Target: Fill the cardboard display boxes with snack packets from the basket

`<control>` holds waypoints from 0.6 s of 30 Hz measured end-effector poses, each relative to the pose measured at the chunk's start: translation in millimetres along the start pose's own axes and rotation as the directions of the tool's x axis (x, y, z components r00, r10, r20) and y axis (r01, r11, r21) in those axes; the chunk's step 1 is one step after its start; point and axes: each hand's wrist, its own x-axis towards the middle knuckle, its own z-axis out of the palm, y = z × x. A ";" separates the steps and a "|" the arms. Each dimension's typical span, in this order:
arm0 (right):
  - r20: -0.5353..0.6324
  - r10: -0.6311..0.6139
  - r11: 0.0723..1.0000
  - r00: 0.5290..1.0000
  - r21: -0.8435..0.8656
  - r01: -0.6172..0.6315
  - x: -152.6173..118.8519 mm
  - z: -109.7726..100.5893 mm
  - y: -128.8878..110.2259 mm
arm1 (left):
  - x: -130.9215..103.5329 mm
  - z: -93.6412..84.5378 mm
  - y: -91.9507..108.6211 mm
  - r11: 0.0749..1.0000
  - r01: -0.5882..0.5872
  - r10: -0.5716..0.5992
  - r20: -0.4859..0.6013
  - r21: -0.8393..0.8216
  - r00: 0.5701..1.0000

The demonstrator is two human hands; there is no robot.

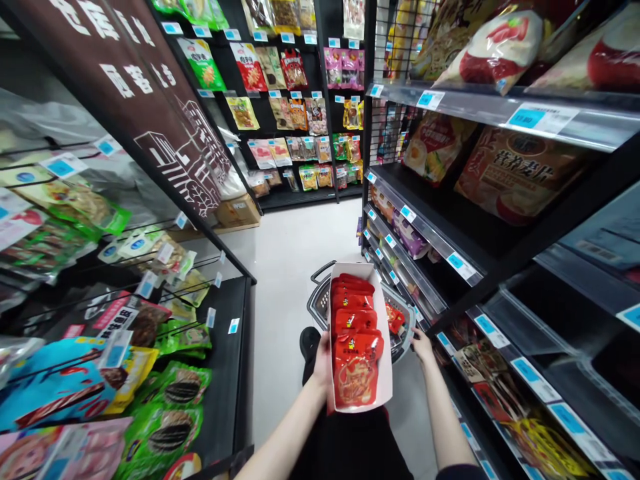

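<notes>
In my left hand (324, 370) is a white open-topped box (387, 360), gripped along its left side. Red snack packets (356, 367) stand in a row inside it, tilted so their printed fronts show. Beneath the box is a grey shopping basket (320, 308), partly hidden by it. My right hand (423, 347) has its fingers closed around the basket's right edge. Some red packets (395, 319) lie in the basket; the rest of its contents are covered by the box.
A rack of bagged snacks (170, 393) runs along the left. Shelves with price tags (430, 240) stand close on the right, near the basket. A snack wall (295, 93) closes the far end, with a cardboard box (239, 212) on the tiled floor (280, 267).
</notes>
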 end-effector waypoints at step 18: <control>0.656 -0.518 0.419 0.549 -0.365 0.831 -126.5 -5.5 -171.2 | 9.2 -17.9 -1.0 0.991 -0.028 0.010 0.132 0.129 0.991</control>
